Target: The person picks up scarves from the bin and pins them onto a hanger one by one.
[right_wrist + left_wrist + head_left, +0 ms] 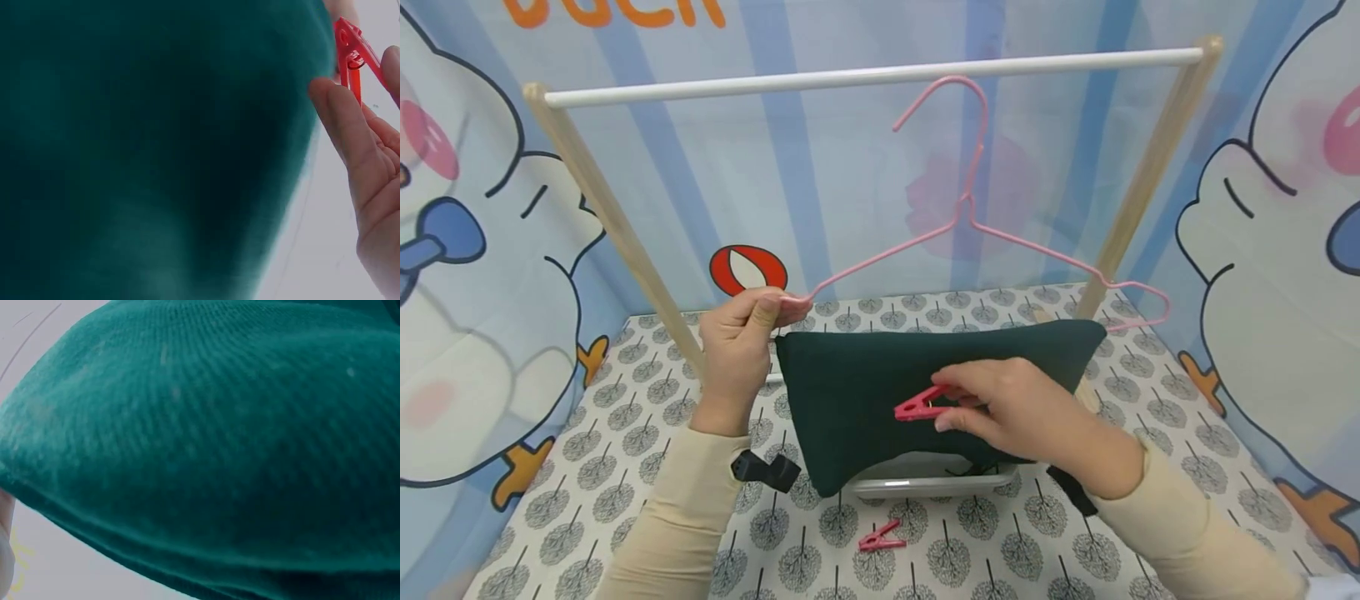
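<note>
My left hand (741,350) pinches the left end of a pink wire hanger (887,252), whose hook points up just in front of a white rail. Draped over the hanger's lower bar is a dark green cloth (850,392); its ribbed weave fills most of the left wrist view. In front of the cloth, my right hand (1011,408) pinches a red clothespin (353,56) between thumb and fingers, its nose pointing left in the head view. A second red clothespin (882,536) lies on the patterned tablecloth below.
A drying rack with a white rail (865,79) and wooden posts (617,217) stands behind the hanger. Partly hidden under the cloth is a white tray (925,486) with something dark in it. Cartoon-printed curtains (865,167) surround the table.
</note>
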The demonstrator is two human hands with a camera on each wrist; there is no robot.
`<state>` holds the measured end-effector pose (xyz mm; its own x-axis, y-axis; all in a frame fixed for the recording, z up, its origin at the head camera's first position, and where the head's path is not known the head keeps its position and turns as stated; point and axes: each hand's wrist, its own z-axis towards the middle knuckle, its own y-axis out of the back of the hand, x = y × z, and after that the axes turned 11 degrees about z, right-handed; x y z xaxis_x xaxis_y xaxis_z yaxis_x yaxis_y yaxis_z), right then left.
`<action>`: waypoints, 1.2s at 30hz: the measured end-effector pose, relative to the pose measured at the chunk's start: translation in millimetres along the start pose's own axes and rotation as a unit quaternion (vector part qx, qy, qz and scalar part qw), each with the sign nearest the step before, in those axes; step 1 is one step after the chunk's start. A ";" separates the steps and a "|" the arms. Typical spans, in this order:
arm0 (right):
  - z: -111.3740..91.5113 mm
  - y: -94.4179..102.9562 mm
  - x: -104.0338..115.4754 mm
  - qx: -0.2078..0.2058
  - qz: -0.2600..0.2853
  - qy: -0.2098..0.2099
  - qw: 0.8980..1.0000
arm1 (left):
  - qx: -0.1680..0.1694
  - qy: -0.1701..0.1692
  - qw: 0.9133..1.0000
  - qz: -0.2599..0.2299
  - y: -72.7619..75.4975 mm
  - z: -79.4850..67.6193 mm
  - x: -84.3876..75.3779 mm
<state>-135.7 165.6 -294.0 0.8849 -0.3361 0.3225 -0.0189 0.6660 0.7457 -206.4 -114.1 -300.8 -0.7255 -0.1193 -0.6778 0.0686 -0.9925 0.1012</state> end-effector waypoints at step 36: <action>136.6 4.4 30.7 0.187 -0.171 -0.099 0.962 | 0.000 -0.024 0.999 0.021 -23.3 3.4 0.3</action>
<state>-172.3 67.3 -201.1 0.7645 -0.6371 0.0983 0.0586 0.2205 0.9736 -210.6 -90.9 -300.9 -0.7536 -0.1603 -0.6375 0.0997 -0.9865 0.1301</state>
